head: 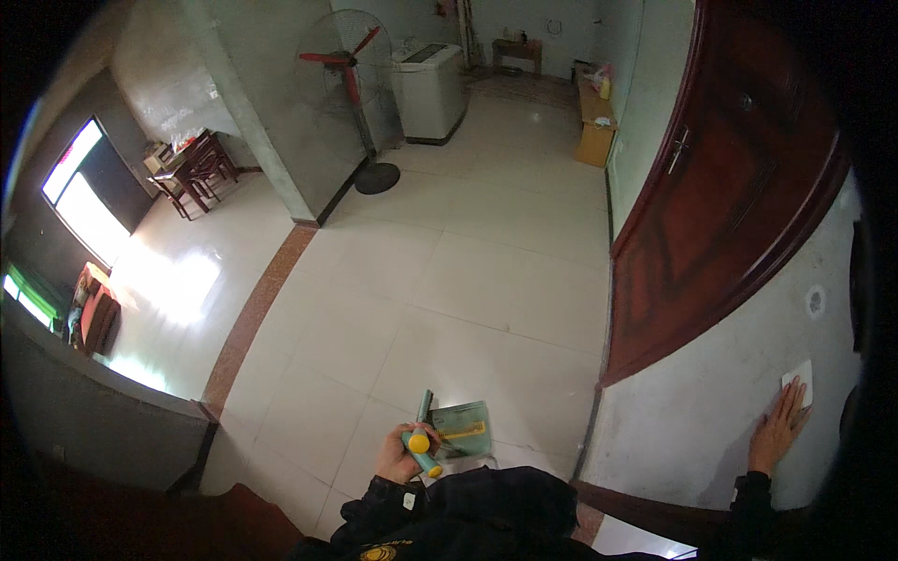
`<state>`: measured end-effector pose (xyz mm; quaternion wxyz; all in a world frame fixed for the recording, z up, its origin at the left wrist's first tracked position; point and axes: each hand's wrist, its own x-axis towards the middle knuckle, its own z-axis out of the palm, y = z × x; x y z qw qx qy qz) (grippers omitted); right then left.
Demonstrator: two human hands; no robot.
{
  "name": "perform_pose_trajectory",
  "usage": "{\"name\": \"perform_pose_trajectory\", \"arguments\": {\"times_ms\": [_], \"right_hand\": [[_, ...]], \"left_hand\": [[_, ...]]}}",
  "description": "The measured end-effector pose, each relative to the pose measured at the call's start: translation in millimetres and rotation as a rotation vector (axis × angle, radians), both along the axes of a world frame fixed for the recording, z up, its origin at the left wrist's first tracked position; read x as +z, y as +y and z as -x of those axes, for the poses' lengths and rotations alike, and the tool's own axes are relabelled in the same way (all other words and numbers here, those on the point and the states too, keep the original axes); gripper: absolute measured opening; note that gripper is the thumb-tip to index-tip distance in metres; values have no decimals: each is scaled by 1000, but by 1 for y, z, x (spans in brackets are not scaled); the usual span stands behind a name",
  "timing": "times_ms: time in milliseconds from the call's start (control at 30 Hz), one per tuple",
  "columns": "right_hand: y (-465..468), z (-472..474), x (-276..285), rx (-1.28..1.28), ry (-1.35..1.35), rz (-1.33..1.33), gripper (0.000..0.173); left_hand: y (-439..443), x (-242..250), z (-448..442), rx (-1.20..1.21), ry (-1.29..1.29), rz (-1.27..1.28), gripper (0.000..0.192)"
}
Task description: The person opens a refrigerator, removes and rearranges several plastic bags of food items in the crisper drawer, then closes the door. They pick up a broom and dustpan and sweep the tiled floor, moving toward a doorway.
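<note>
My left hand is closed around two green handles with yellow end caps, held together in front of my body. Below them is a green dustpan with a yellow toothed strip. Part of a broom seems to show beside the pan, but its bristles are mostly hidden. Off to the right, my right hand reaches to the wall, fingers stretched out. Its fingertips lie on a white wall switch plate and grip nothing.
A dark red door stands closed on the right. Ahead are a pedestal fan, a white washing machine and a low wooden bench. A wall corner juts out at left, with a table and chairs beyond.
</note>
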<state>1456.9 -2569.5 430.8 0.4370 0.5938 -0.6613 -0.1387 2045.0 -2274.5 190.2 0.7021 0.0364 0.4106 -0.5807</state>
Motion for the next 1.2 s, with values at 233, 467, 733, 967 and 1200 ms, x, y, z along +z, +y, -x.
{"name": "perform_pose_trajectory", "arguments": {"times_ms": [233, 467, 733, 967, 1200], "right_hand": [[-5, 11, -8, -13, -38, -10, 92], [8, 27, -10, 128, 55, -40, 90], [4, 27, -8, 107, 187, -110, 81], [24, 7, -15, 201, 7, -174, 78], [43, 14, 7, 265, -151, -94, 78]], "left_hand": [[23, 6, 5, 77, 97, -2, 8], [33, -4, 8, 49, -36, -29, 9], [26, -42, 17, -60, -261, -75, 16], [16, -35, 5, -117, -157, -173, 8], [8, -31, 35, -214, -154, -161, 9]]}}
